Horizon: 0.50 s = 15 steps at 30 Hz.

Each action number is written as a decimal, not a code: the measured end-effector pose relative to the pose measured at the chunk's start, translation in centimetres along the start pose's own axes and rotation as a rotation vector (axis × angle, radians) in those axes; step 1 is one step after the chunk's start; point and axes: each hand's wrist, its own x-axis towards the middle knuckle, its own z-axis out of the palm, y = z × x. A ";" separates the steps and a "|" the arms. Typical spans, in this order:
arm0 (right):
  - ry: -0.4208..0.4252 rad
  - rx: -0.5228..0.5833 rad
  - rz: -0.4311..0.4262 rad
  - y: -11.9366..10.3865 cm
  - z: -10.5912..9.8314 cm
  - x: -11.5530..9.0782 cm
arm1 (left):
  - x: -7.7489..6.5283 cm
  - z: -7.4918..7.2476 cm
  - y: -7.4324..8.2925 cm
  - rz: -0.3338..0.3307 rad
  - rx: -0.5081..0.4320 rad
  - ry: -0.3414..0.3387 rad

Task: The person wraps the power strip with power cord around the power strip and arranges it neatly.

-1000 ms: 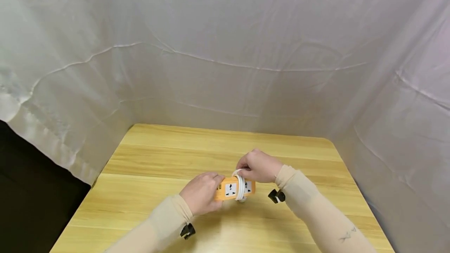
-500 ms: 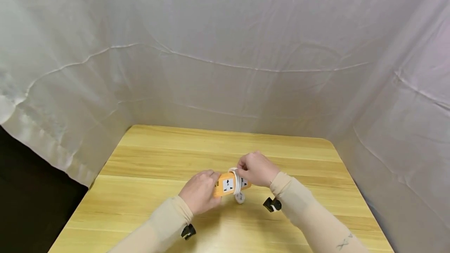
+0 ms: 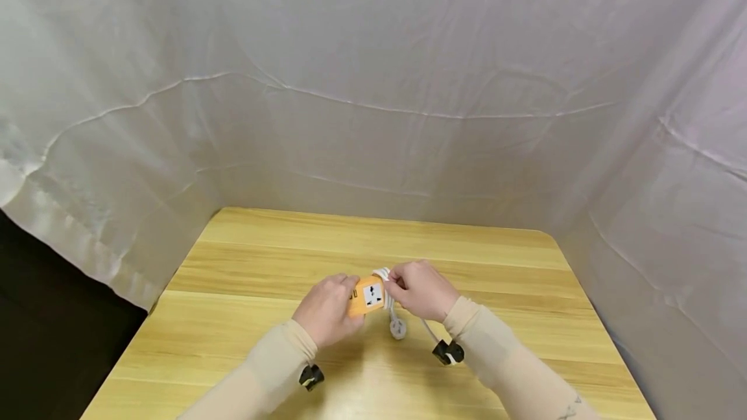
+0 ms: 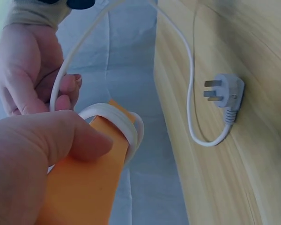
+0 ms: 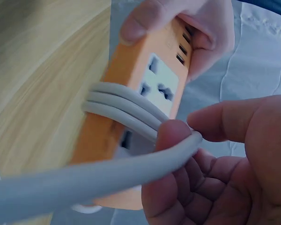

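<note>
Silvery-grey cloth [image 3: 373,115] hangs creased around the table from nine o'clock through twelve to three, with a black area [image 3: 52,303] low at eight. Yellow wood grain runs across the tabletop [image 3: 262,258], its far corners rounded. Two forearms reach in, the left from seven o'clock and the right from five, with beige cuffs [image 3: 300,342] and a black fitting [image 3: 448,352] by each wrist. Near the middle of the tabletop, raised above the wood, is an orange power strip [image 3: 366,295], tilted so that its far end points toward two o'clock. The left hand [image 3: 328,310] is clamped round its near end, thumb pressed along the orange casing. At the strip's three o'clock side, the right hand [image 3: 423,290] pinches a white cord [image 5: 126,110] between thumb and fingers; the cord circles the strip in side-by-side turns. Toward five o'clock from the strip sits a white plug [image 3: 398,328], pins facing away from the wood; it seems to rest there, though the angle makes that hard to judge. White socket panels and a row of dark slots [image 5: 182,48] mark the strip's face; any lettering beside them is too small to read.
</note>
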 end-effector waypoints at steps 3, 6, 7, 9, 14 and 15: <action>0.019 0.012 0.009 0.0 0.1 -0.1 | 0.1 -0.2 0.1 -0.024 -0.023 0.003; 0.030 0.022 0.009 0.0 0.2 -0.3 | 0.2 -0.4 0.2 -0.036 -0.043 0.002; 0.035 0.023 0.006 0.0 0.2 -0.3 | 0.2 -0.4 0.3 -0.041 -0.047 0.001; 0.043 0.029 -0.002 -0.1 0.2 -0.5 | 0.1 -0.4 0.3 -0.048 -0.055 0.002; 0.057 0.046 -0.008 -0.1 0.7 -1.0 | 0.0 -0.3 0.4 -0.066 -0.071 0.013; 0.057 0.055 -0.005 -0.1 0.8 -1.2 | 0.0 -0.2 0.5 -0.067 -0.074 0.014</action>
